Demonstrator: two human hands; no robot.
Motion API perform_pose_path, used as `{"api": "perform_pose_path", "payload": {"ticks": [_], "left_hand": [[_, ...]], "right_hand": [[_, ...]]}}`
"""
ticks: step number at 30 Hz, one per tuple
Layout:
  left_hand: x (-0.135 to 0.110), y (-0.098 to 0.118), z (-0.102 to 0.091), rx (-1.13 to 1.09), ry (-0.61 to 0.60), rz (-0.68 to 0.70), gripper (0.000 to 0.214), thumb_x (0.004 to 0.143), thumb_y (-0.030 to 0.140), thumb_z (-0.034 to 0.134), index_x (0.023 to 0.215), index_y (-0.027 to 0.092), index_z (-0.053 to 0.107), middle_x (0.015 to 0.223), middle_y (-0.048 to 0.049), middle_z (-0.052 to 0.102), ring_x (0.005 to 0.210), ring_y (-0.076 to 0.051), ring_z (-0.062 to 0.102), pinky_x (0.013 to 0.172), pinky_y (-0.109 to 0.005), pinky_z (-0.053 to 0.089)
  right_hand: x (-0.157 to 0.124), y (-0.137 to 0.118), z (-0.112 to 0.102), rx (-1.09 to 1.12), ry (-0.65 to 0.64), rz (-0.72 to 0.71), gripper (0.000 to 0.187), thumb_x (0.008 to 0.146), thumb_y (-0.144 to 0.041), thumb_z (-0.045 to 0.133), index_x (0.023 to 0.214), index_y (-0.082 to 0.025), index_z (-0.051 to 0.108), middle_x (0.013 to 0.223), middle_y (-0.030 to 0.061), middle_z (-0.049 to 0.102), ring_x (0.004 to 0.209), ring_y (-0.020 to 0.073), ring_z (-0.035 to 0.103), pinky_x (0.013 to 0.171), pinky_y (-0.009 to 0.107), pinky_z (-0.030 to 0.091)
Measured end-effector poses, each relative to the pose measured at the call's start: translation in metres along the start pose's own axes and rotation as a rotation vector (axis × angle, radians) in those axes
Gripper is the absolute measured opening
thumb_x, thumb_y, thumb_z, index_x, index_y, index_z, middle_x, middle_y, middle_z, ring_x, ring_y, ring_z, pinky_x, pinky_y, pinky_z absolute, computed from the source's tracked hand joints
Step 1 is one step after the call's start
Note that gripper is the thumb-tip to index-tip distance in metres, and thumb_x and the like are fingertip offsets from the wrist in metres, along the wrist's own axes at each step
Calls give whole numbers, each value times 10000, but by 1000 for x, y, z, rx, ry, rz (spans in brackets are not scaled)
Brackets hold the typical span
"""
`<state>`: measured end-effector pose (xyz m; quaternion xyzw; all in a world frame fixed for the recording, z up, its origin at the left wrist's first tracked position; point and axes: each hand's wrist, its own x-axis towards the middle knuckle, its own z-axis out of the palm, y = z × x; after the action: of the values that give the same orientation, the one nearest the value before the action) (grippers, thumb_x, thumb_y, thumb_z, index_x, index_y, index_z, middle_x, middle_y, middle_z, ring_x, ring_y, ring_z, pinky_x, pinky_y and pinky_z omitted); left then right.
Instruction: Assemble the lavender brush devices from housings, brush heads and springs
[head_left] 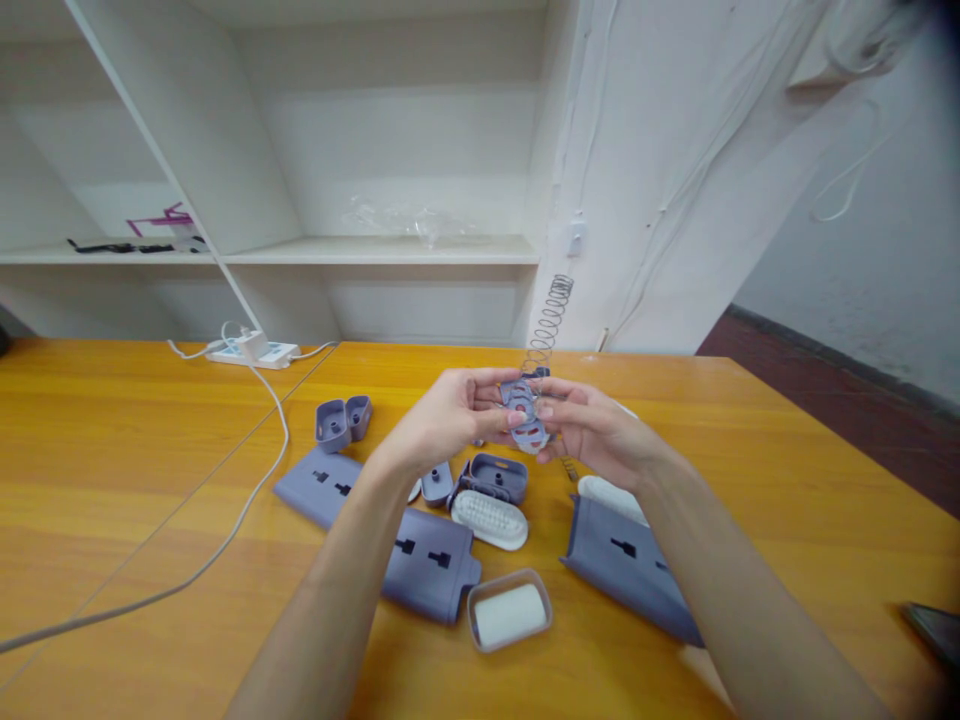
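Both my hands are raised over the wooden table (112,470) and pinch one small flat purple plastic part (527,415) between them. My left hand (450,415) grips its left side with thumb and fingers. From the right, my right hand (592,430) holds it. A thin wire spring (547,320) rises from the part toward the wall. Below my hands lie purple housings (431,560) (626,570), a white brush piece (489,518) and a clear tray with a white block (510,610).
A small purple double-cup part (343,420) and a purple cap (436,482) lie on the table. A white power strip (251,350) with a cable (255,490) runs across the left side. White shelves (375,250) stand behind. A dark object (934,630) lies at the right edge.
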<state>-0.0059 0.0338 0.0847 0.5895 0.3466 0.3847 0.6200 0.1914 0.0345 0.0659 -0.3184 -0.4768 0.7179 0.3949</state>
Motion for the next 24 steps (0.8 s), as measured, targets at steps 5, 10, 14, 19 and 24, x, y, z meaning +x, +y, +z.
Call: {"api": "perform_pose_path", "payload": {"ticks": [5,10,14,19,24], "left_hand": [[-2,2,0,3,-3,-12,644,737,105,761,1334,85,521,937,-128,735,803,-175,697,713,-298,577],[-3,4,5,-13,18,-9,608,754,53,718,1328,69,515,943,-130,734,802,-173,692,719,-314,584],[-2,4,5,19,8,7,611,760,42,705,1338,88,515,926,-110,736,793,-161,686,710,-293,572],[2,-2,3,37,-5,5,612,735,59,737,1314,87,541,916,-101,737,791,-146,682,728,-271,558],[6,-8,0,44,-20,-1,625,714,61,752,1302,80,542,967,-117,733,813,-150,685,750,-279,550]], "right_hand": [[2,3,0,9,1,-5,389,735,-156,739,1097,-195,603,884,28,683,704,143,663,530,258,576],[2,2,0,17,1,5,349,758,-159,717,1091,-192,618,919,37,690,726,145,672,536,253,585],[3,2,0,13,8,-4,339,744,-144,723,1067,-185,631,885,27,688,722,144,670,548,265,595],[4,6,-1,1,53,-13,338,708,-126,741,1023,-177,629,855,20,695,704,140,670,577,278,600],[7,9,1,-11,96,-19,349,682,-128,761,994,-177,612,835,19,695,718,161,683,609,310,608]]}}
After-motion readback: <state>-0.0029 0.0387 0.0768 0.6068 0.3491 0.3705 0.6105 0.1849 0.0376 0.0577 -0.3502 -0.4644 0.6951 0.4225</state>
